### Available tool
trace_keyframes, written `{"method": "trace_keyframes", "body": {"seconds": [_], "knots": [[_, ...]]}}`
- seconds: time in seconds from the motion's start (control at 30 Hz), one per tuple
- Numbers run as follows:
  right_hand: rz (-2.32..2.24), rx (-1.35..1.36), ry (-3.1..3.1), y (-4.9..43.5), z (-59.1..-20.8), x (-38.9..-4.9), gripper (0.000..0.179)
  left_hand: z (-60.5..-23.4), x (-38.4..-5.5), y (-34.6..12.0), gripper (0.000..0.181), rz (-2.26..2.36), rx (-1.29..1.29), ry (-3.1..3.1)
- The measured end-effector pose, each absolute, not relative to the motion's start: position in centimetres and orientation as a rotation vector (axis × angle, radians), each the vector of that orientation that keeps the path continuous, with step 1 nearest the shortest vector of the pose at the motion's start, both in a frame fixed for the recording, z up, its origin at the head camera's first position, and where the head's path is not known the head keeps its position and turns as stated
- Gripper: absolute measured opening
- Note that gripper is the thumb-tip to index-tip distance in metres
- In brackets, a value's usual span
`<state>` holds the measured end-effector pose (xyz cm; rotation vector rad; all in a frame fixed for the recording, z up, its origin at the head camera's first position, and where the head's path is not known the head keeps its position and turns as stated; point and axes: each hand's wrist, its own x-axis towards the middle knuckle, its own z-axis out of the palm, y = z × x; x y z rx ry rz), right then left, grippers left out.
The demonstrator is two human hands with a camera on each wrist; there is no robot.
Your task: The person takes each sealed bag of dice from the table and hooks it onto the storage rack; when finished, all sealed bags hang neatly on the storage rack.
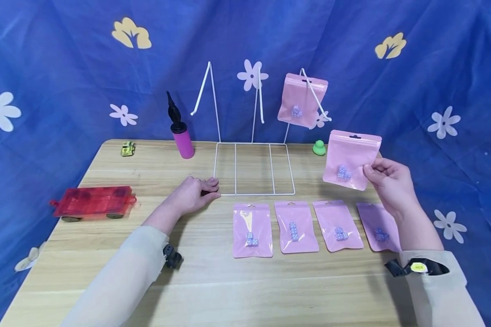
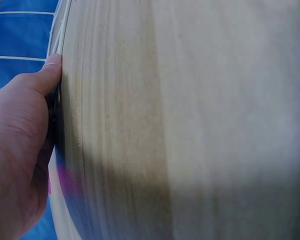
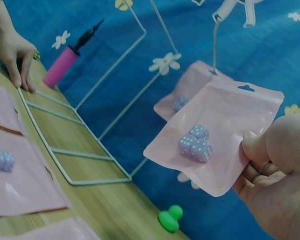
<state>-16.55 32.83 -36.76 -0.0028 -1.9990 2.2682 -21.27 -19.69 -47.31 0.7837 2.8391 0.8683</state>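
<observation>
My right hand (image 1: 390, 184) pinches the lower right edge of a pink zip bag (image 1: 352, 156) between thumb and fingers, lifted above the table. Purple dice (image 3: 196, 143) show through the bag's front, below its hang hole. A white wire rack (image 1: 253, 194) with three long hooks stands toward the back, and another pink bag (image 1: 300, 97) hangs from its right hook. My left hand (image 1: 192, 194) grips the front left corner of the rack's base, its thumb against the wire in the left wrist view. Several pink bags with dice, one of them a flat bag (image 1: 251, 222), lie in a row in front.
A magenta pump (image 1: 183, 141) with a black nozzle stands left of the rack, near a small yellow-green toy car (image 1: 127, 149). A red toy wagon (image 1: 94, 201) sits at the left. A green toy duck (image 1: 319, 148) is right of the rack. Blue flowered cloth (image 1: 245, 32) hangs behind.
</observation>
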Motion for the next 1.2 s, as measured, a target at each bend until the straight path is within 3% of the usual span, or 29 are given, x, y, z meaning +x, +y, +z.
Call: {"method": "trace_keyframes", "body": {"seconds": [0.53, 1.2], "knots": [[2.359, 0.238, -1.910, 29.2, -35.4, -15.4, 0.014, -47.5, -21.4, -19.7, 0.035, 0.874, 0.788, 2.845], [2.428, 0.384, -1.880, 24.2, -34.0, -15.4, 0.031, -47.3, -21.4, -19.7, 0.038, 0.852, 0.758, 2.830]]}}
